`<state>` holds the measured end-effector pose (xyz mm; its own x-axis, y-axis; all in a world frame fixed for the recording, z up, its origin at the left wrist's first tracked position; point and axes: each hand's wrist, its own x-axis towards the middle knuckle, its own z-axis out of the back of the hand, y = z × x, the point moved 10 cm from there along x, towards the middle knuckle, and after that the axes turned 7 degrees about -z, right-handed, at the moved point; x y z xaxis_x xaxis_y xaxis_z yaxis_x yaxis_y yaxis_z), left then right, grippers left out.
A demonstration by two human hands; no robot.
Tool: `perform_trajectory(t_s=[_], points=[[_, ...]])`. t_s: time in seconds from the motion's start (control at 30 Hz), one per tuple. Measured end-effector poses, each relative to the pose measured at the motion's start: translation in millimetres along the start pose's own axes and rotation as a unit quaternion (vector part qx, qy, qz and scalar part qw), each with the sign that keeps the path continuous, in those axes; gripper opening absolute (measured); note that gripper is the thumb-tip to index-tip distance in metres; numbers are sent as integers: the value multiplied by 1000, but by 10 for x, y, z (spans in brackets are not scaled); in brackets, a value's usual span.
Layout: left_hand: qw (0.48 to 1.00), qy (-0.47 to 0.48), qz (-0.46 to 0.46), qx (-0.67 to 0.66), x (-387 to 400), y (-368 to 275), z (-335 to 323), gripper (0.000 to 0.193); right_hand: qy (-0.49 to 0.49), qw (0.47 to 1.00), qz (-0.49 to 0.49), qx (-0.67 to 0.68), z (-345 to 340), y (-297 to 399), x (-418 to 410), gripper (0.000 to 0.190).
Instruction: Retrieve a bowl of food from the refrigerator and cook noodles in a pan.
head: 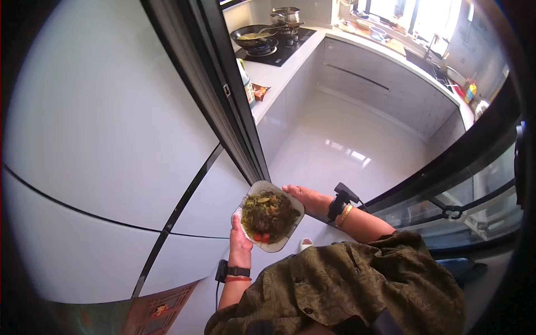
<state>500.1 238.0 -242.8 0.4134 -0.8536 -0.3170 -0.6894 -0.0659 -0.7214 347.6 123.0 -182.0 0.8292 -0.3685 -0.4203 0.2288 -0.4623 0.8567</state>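
Note:
Between my two hands is a squarish bowl with a pale, textured rim. It holds cooked leafy greens in broth, with a few red pieces near the side closest to me. My left hand grips the bowl's near left side, the thumb lying on the rim. On the far right side, my right hand is against the bowl, its fingers partly hidden. Each wrist wears a black strapped device. The bowl is held in front of my body, above the floor by a doorway.
A black door frame rises just beyond the bowl. Through it are a gas hob with a wok and a steel pot, a counter with a bottle, and a sink. A glass door panel stands at right.

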Motion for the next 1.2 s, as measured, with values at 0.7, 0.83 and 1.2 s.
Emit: perform_trajectory(t_s=[0.7,0.83,1.2], points=[[988,110,108,21,1843,378,-1638,65,-197,980,3,28,1937,865,35,51],[982,123,139,35,2115,538,-1820,63,-166,985,41,19,2127,1054,21,49],[984,92,152,7,2539,521,-2516,58,-79,987,21,141,2797,1557,131,53]])
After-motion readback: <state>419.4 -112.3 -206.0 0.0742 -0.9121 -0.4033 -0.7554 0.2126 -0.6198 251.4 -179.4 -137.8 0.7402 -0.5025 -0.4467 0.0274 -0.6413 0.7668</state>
